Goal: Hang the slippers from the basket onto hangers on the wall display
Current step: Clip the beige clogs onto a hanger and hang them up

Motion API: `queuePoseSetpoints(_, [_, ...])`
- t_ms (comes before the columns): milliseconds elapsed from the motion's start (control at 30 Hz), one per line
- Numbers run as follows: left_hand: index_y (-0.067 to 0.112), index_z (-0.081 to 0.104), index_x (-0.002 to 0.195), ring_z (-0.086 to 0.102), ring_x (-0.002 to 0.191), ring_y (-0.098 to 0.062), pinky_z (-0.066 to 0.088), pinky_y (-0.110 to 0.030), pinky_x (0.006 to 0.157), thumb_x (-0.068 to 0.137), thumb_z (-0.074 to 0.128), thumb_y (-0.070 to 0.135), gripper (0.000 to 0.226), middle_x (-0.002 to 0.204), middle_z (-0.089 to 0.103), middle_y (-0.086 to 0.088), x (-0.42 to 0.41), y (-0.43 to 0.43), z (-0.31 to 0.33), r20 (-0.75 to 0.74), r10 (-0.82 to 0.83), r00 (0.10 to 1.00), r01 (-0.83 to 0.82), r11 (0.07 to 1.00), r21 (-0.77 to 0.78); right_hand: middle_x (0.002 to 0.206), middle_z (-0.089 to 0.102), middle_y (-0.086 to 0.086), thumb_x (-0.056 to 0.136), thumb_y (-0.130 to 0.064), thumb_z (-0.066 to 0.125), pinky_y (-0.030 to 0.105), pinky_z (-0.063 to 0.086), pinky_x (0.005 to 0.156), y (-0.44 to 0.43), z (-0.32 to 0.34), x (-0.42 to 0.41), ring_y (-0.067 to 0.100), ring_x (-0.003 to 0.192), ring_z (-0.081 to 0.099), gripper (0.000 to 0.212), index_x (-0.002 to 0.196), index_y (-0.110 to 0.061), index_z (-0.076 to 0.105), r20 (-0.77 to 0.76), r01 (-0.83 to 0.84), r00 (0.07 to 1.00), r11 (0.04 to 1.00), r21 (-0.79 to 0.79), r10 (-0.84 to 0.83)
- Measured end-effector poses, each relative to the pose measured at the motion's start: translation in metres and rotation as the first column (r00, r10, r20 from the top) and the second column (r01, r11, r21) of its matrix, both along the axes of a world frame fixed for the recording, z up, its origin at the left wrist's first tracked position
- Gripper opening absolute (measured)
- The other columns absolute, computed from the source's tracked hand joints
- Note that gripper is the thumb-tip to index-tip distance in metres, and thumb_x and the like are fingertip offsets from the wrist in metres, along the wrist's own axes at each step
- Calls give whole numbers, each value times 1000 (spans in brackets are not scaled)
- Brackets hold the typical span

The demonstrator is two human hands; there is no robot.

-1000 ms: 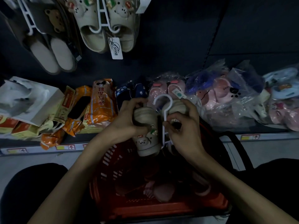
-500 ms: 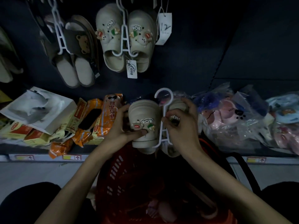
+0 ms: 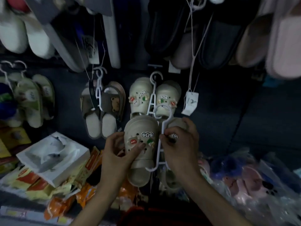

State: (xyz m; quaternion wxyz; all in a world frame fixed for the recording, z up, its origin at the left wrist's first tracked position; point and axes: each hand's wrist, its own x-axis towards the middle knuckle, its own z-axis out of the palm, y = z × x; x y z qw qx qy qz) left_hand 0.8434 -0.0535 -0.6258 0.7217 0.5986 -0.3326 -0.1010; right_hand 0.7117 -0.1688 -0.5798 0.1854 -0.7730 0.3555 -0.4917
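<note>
I hold a pair of beige slippers with small charms on a white plastic hanger (image 3: 160,141) in front of the dark wall display. My left hand (image 3: 116,156) grips the left slipper (image 3: 141,152) from the side, thumb on its charms. My right hand (image 3: 180,147) wraps over the right slipper (image 3: 175,126), fingertips pinching the hanger's stem. The hanger's hook reaches up to a matching beige pair (image 3: 154,98) hanging on the wall. Only the dark red rim of the basket (image 3: 156,212) shows at the bottom.
Brown bear slippers (image 3: 104,110) hang left of the matching pair, greenish ones (image 3: 35,100) farther left. A white price tag (image 3: 190,103) dangles to the right. Rows of slippers hang overhead. Orange packets (image 3: 65,204), a white box (image 3: 53,157) and bagged pink slippers (image 3: 254,180) lie on the shelf.
Both hands have lifted the hanger with the beige pair from above the basket up to the wall. The view has tilted upward, and the basket has dropped almost out of sight.
</note>
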Motion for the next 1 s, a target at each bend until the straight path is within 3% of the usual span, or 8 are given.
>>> queuePoseSetpoints(100, [23,65,122,72,97,2,60,-20,77,70,90,35,59,111,75,8,17,-21,15,33,40,999,-38,998,-56,136,40,-12,86,-25,78,21,30,111,-14,17,19,11,140,32,19,76,-32,64,-1,11,1000,998,55,-11])
queuePoseSetpoints(200, [21,67,122,69,94,8,53,-8,72,68,87,45,62,105,74,17,35,-47,29,86,56,995,-49,996,-80,134,35,-15,87,-24,77,28,32,115,-31,32,35,12,142,32,17,77,-32,66,40,22,999,992,122,-27])
queuePoseSetpoints(267, [26,68,122,70,94,6,56,-13,75,66,87,56,66,103,75,20,47,-66,37,95,73,993,-66,995,-75,134,35,-17,87,-23,76,34,36,114,-43,43,46,16,141,35,20,75,-34,65,51,72,995,988,139,-80])
queuePoseSetpoints(400, [33,66,120,73,100,-7,62,-45,87,69,88,66,65,109,75,12,71,-102,50,117,91,989,-83,994,-70,154,34,-8,87,-25,74,43,35,117,-67,66,64,22,144,33,17,75,-34,67,57,134,988,974,183,-147])
queuePoseSetpoints(500, [36,64,120,72,103,-9,62,-47,88,66,87,72,68,112,74,12,81,-117,62,112,107,988,-96,991,-96,148,39,-4,88,-25,74,44,34,116,-79,80,77,26,141,35,19,73,-33,66,58,134,988,977,165,-145])
queuePoseSetpoints(633, [32,65,120,75,101,-11,64,-48,86,67,88,69,69,112,76,8,94,-123,60,59,117,991,-108,985,-137,149,40,1,87,-25,71,47,32,117,-81,89,93,30,140,37,7,83,-30,72,43,147,987,977,157,-156])
queuePoseSetpoints(833, [25,68,118,75,100,-10,63,-47,89,85,87,41,41,108,78,7,98,-109,47,29,103,994,-96,979,-179,156,36,2,88,-22,67,53,26,118,-64,73,116,30,144,31,8,81,-26,69,13,164,986,986,17,-164])
queuePoseSetpoints(1000, [23,68,125,75,103,-11,63,-48,91,91,81,36,38,113,77,4,91,-99,44,37,106,994,-96,972,-213,160,30,2,90,-28,72,54,24,120,-55,58,113,28,149,26,4,90,-27,69,14,188,982,981,-41,-187])
